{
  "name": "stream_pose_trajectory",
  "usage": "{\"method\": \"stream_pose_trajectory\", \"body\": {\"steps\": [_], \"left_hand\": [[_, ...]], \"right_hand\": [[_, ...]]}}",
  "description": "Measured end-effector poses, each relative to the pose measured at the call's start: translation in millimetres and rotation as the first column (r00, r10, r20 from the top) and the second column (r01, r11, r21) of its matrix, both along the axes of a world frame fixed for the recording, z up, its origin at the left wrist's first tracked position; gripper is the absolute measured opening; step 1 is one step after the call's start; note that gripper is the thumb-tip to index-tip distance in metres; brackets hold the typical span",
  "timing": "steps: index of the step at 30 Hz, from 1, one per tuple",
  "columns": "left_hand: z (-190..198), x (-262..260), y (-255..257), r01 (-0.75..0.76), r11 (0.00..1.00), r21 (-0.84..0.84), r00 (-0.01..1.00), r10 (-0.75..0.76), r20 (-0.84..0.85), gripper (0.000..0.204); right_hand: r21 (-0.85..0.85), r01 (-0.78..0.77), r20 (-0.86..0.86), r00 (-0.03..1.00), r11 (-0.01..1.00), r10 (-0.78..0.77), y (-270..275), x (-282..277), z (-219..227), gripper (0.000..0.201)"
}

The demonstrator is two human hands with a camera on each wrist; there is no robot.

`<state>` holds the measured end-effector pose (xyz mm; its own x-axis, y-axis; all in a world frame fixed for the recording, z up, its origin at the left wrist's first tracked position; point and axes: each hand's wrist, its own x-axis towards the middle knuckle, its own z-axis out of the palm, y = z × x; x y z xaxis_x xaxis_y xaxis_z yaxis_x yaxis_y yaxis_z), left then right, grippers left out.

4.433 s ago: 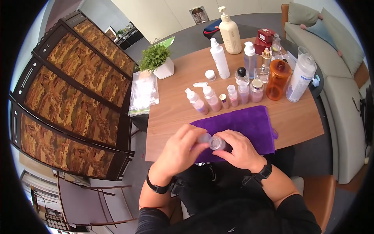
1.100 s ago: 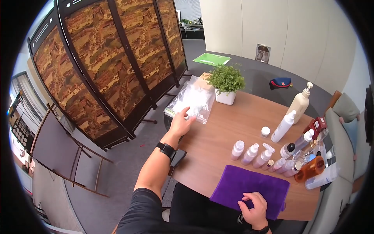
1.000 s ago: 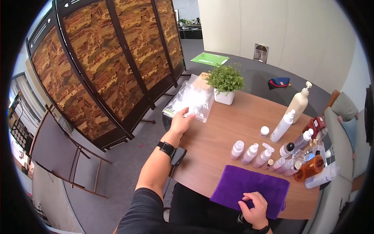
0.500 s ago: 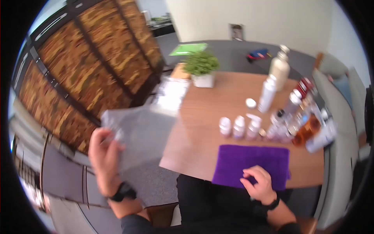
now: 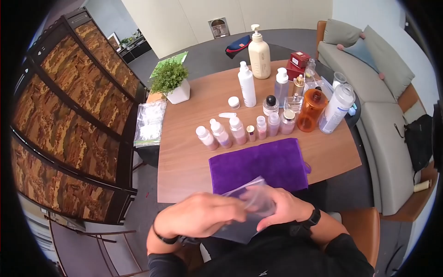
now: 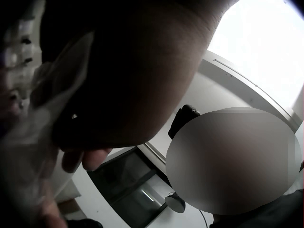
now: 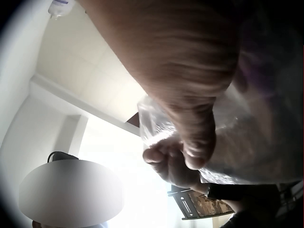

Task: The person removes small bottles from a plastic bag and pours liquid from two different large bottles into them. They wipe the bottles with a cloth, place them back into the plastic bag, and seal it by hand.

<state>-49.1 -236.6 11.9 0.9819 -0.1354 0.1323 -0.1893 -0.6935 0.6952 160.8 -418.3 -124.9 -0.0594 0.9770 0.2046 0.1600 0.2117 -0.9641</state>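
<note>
A clear plastic bag (image 5: pixel 244 228) is held low in front of the body, over the near edge of the purple towel (image 5: pixel 258 164). My right hand (image 5: pixel 288 205) grips its upper part, with the thumb on the near side, as the right wrist view also shows. From the left, my left hand (image 5: pixel 200 214) reaches across the bag's top with fingers curled at its edge. In the left wrist view the palm hides most of the fingers, and crumpled film (image 6: pixel 28 137) hangs beside them. Beyond the towel stands a row of small pink-tinted bottles, including a capped bottle (image 5: pixel 206 137) at the left end.
More plastic bags (image 5: pixel 150 122) lie at the table's left edge, near a potted plant (image 5: pixel 177 83). Behind the row stand a white spray bottle (image 5: pixel 247 87), a cream pump bottle (image 5: pixel 260 57), an orange bottle (image 5: pixel 312 111) and a large clear bottle (image 5: pixel 337 111).
Earlier both hands held a small bottle and cap; a bottle now stands at the row's left end. My left hand took a bag from the left pile and brought it to my right hand.
</note>
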Motion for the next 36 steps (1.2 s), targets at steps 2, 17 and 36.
{"method": "stream_pose_trajectory", "body": {"steps": [2,17,36], "left_hand": [[-3,24,-7,0.015,0.996,-0.086,1.000,-0.016,-0.017,0.040],[-31,81,64,-0.704,0.469,0.534,0.710,0.467,0.527,0.051],[27,13,13,-0.718,0.649,-0.253,0.535,0.746,0.396,0.011]], "right_hand": [[-0.136,-0.036,0.022,0.999,0.990,0.039,-10,2,-1,0.072],[-0.192,-0.146,-0.425,0.904,0.971,0.052,-14,23,-23,0.083],[-0.232,-0.165,-0.482,0.876,0.959,0.034,-17,23,-19,0.094]]}}
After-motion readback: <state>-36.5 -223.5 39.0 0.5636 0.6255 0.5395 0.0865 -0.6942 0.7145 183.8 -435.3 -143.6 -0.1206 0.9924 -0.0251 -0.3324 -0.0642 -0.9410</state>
